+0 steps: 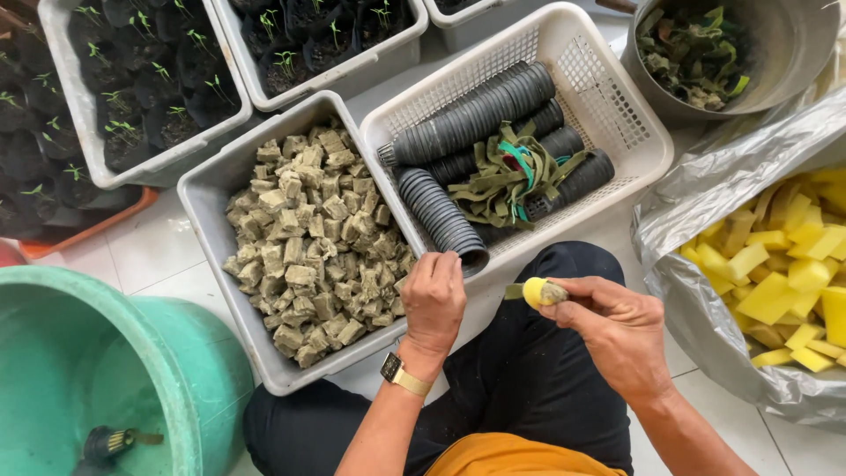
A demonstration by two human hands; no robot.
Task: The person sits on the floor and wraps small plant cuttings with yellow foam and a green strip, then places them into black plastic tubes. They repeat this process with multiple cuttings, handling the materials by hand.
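Seedling trays (pixel 132 88) line the floor's far-left edge above a green tub (pixel 106 370). Beside them, a grey crate (pixel 207 256) holds brownish cubes (pixel 308 238); the left hand (pixel 432 300) rests clenched on its rim. A white basket (pixel 608 106) carries stacked black pots (pixel 476 115). The right hand (pixel 617 330) pinches a yellow sponge piece (pixel 539 292), near a bag of yellow sponge strips (pixel 784 264) at the floor's right edge.

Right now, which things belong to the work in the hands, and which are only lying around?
In use:
- right hand holding yellow sponge piece
- left hand at grey crate of cubes
- basket of black net pots
- bag of yellow sponge

Lying about:
- green tub
- seedling trays
- metal bucket
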